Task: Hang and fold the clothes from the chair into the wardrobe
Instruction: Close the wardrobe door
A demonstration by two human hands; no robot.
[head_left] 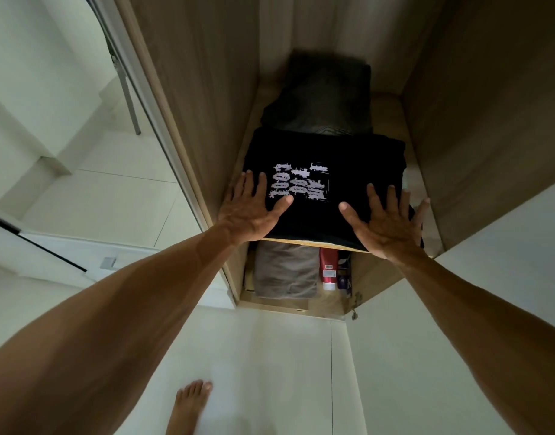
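A folded black T-shirt (348,171) with a pale printed design lies on a wooden wardrobe shelf (392,103). My left hand (251,211) rests flat on its near left corner, fingers spread. On the near right corner my right hand (386,224) lies flat too, fingers apart. Neither hand grips the cloth. Behind the T-shirt sits a folded dark grey garment (323,95).
Wooden wardrobe walls (194,98) close in on both sides of the shelf. The shelf below holds a folded grey cloth (285,271), a red bottle (328,268) and a purple item (345,277). A metal leg (130,98) stands at the left. My bare foot (188,406) is on the white tiled floor.
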